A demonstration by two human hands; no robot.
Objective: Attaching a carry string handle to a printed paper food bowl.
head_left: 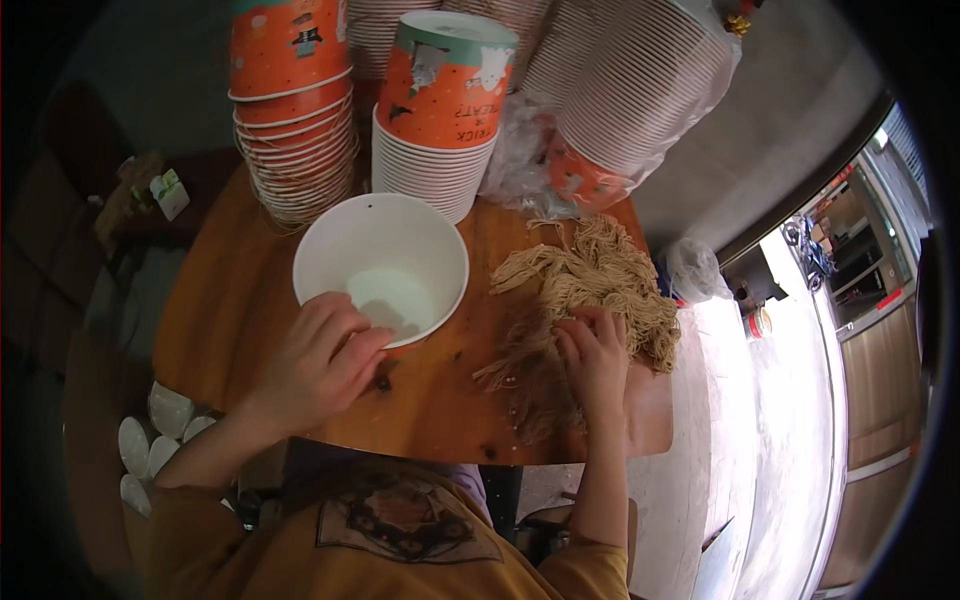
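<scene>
A white paper bucket (335,240) lies tipped on the wooden table with its open mouth towards me, showing its plain inside. My left hand (335,355) is closed at the near rim, fingers curled over the edge and thumb beside it. To the right, a loose heap of tan strings (600,265) spreads over the table. My right hand (597,355) rests on the heap's near side, fingers bent and pinched into the strings. How many strings it grips is hidden.
Behind the bucket stand an upside-down stack of orange-and-green paper buckets (445,95) and, left of it, a stack with strings hanging around its rims (295,150). Plastic-wrapped bucket stacks (640,90) lean at the back right. The wooden table's (430,425) front edge is close to me.
</scene>
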